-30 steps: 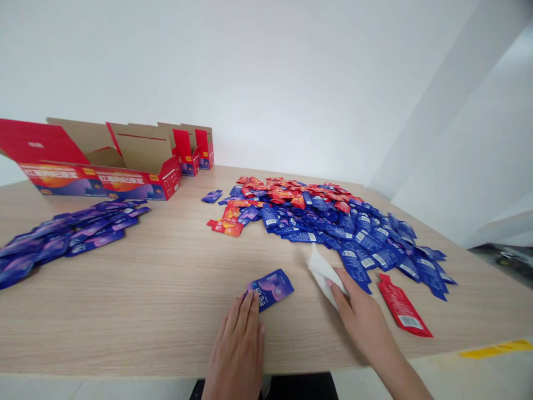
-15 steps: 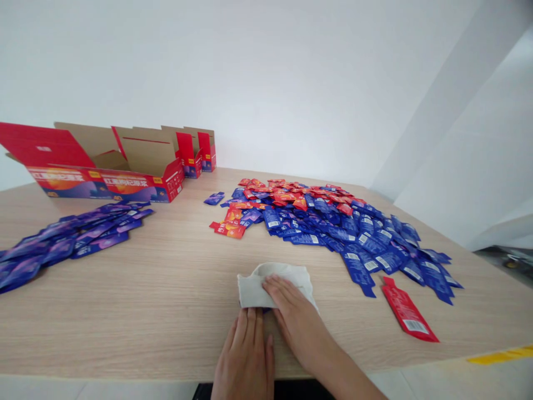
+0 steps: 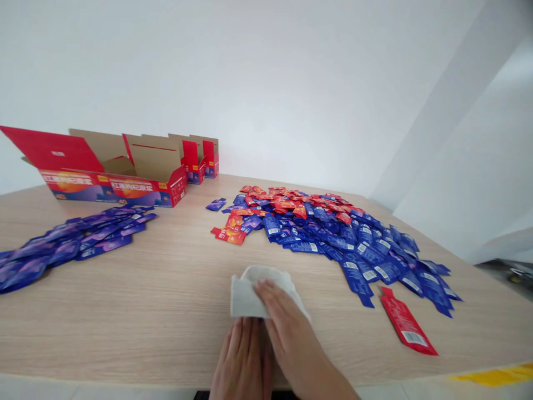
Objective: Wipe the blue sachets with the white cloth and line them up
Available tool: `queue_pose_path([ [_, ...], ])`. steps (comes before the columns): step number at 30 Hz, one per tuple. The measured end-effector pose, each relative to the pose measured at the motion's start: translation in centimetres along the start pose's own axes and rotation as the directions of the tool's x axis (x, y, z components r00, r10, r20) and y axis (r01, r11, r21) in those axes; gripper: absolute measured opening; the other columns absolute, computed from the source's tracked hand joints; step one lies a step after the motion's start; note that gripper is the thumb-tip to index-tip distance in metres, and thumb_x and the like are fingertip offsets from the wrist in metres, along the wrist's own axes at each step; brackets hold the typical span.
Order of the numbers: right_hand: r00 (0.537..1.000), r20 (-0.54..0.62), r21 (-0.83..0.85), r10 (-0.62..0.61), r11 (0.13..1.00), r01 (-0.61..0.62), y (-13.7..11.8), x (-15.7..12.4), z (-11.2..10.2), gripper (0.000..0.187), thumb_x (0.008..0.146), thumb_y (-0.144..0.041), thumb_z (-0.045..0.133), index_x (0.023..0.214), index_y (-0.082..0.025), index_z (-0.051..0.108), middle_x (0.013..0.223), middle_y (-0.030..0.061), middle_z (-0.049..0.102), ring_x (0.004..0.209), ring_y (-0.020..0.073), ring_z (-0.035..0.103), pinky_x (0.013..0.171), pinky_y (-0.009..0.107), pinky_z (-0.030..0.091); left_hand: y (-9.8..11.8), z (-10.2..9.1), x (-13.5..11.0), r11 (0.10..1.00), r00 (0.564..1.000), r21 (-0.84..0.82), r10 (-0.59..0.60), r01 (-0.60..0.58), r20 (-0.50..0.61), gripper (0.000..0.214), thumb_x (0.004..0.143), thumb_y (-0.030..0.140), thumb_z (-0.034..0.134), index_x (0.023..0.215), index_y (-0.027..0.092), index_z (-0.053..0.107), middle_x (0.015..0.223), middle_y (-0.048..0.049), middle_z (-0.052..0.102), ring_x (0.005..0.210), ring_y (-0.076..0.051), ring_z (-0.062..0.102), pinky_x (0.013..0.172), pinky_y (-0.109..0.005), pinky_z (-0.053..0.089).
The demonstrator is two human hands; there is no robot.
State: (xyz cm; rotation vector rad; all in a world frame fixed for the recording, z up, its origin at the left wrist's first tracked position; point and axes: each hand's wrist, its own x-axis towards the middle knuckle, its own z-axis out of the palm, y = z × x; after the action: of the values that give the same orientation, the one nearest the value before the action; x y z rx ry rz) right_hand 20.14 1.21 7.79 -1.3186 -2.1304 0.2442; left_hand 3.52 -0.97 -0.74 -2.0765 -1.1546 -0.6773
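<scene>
A pale grey-white cloth (image 3: 245,297) lies folded near the front of the table. My right hand (image 3: 291,328) is over its right half, pressing down with the fingers close together and the thumb along the near edge. Against that same near edge, my left hand (image 3: 241,358) rests flat with its fingers stretched forward. A thin dark blue sliver, seemingly of a blue pouch, shows between the hands below the cloth; the rest of it is hidden. To the right, a single red pouch (image 3: 407,322) lies with its barcode side up.
A spread heap of blue pouches (image 3: 333,239) with red pouches (image 3: 291,203) on top covers the table's right middle. At left lies a row of overlapping purple-blue pouches (image 3: 83,236). Open red-and-blue cartons (image 3: 137,191) stand behind it by the wall.
The cloth and both hands have shifted slightly left and toward me, with my right hand still on the cloth. Less of the blue sliver shows. The whole view has tilted a little.
</scene>
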Motion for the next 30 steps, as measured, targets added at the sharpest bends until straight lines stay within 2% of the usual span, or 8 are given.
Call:
queue_pose_path([
  [2, 0.991, 0.104, 0.009, -0.080, 0.997, 0.080, -1.1, 0.1, 1.5, 0.061, 0.097, -0.006, 0.041, 0.156, -0.021, 0.046, 0.158, 0.0063, 0.051, 0.149, 0.0197, 0.044, 0.124, 0.044, 0.038, -0.3, 0.2, -0.5, 0.999, 0.999, 0.009, 0.041, -0.041, -0.012, 0.049, 0.086, 0.027, 0.055, 0.129, 0.004, 0.062, 0.129, -0.0175, 0.070, 0.120, -0.031, 0.063, 0.099, -0.042, 0.051],
  [5, 0.987, 0.151, -0.053, -0.051, 0.997, 0.059, 0.8, -0.4, 1.4, 0.062, 0.094, -0.003, 0.040, 0.155, -0.017, 0.047, 0.160, 0.0086, 0.048, 0.150, 0.0210, 0.041, 0.126, 0.048, 0.035, -0.6, -0.1, -0.2, 1.000, 0.998, -0.006, 0.020, -0.019, 0.056, 0.052, 0.090, 0.036, 0.055, 0.131, 0.005, 0.061, 0.130, -0.0168, 0.069, 0.121, -0.029, 0.063, 0.098, -0.039, 0.052],
  [12, 0.964, -0.031, -0.181, 0.265, 0.947, -0.266, 8.9, -2.4, -3.5, 0.050, 0.101, -0.020, 0.040, 0.148, -0.014, 0.056, 0.153, 0.0178, 0.056, 0.144, 0.0298, 0.051, 0.122, 0.056, 0.038, -0.2, -1.4, 1.4, 0.994, 0.993, -0.028, -0.102, 0.104, 0.063, 0.062, 0.091, 0.036, 0.055, 0.143, 0.002, 0.050, 0.146, -0.0167, 0.060, 0.133, -0.025, 0.056, 0.103, -0.033, 0.050],
  [15, 0.955, -0.080, -0.068, 0.287, 0.954, -0.293, 6.6, -1.6, -3.5, 0.050, 0.104, -0.025, 0.038, 0.152, -0.019, 0.051, 0.152, 0.0137, 0.057, 0.142, 0.0275, 0.053, 0.121, 0.054, 0.040, -0.1, -1.4, 1.3, 0.991, 0.989, -0.023, -0.127, 0.129, 0.070, 0.062, 0.091, 0.036, 0.055, 0.144, 0.003, 0.050, 0.148, -0.0161, 0.059, 0.135, -0.026, 0.054, 0.106, -0.037, 0.048],
  [18, 0.981, -0.089, 0.044, 0.175, 0.984, -0.171, 1.6, -0.6, -1.1, 0.055, 0.104, -0.021, 0.040, 0.159, -0.024, 0.041, 0.161, 0.0083, 0.048, 0.148, 0.0244, 0.045, 0.122, 0.050, 0.040, -0.3, -0.9, 0.6, 0.995, 0.994, -0.012, -0.096, 0.097, 0.048, 0.059, 0.090, 0.034, 0.054, 0.141, 0.005, 0.053, 0.142, -0.0153, 0.063, 0.131, -0.027, 0.057, 0.105, -0.038, 0.049],
  [23, 0.992, 0.111, 0.089, -0.060, 0.995, 0.050, -2.4, 0.5, 2.2, 0.055, 0.099, -0.009, 0.045, 0.152, -0.022, 0.050, 0.155, 0.0080, 0.055, 0.145, 0.0219, 0.049, 0.123, 0.047, 0.041, -0.7, 0.0, -1.0, 0.999, 0.998, -0.015, 0.053, -0.053, 0.031, 0.054, 0.088, 0.028, 0.051, 0.137, 0.006, 0.056, 0.132, -0.0164, 0.068, 0.124, -0.032, 0.061, 0.102, -0.043, 0.050],
  [27, 0.990, 0.143, -0.053, -0.007, 0.998, 0.015, 1.9, -0.5, 0.6, 0.057, 0.096, -0.006, 0.042, 0.152, -0.016, 0.051, 0.158, 0.0117, 0.051, 0.148, 0.0244, 0.046, 0.124, 0.052, 0.037, -0.3, -0.4, -0.5, 1.000, 0.998, -0.007, -0.027, 0.027, 0.060, 0.059, 0.090, 0.032, 0.056, 0.141, 0.002, 0.052, 0.138, -0.0194, 0.065, 0.132, -0.032, 0.056, 0.106, -0.042, 0.048],
  [30, 0.987, 0.064, -0.184, 0.148, 0.974, -0.134, 6.6, -1.8, -1.9, 0.054, 0.097, -0.011, 0.041, 0.150, -0.012, 0.053, 0.157, 0.0173, 0.051, 0.147, 0.0278, 0.047, 0.123, 0.055, 0.037, 0.0, -0.8, 0.4, 0.995, 0.993, -0.017, -0.098, 0.099, 0.060, 0.065, 0.091, 0.035, 0.056, 0.144, -0.001, 0.047, 0.146, -0.0207, 0.058, 0.136, -0.030, 0.054, 0.107, -0.037, 0.049],
])
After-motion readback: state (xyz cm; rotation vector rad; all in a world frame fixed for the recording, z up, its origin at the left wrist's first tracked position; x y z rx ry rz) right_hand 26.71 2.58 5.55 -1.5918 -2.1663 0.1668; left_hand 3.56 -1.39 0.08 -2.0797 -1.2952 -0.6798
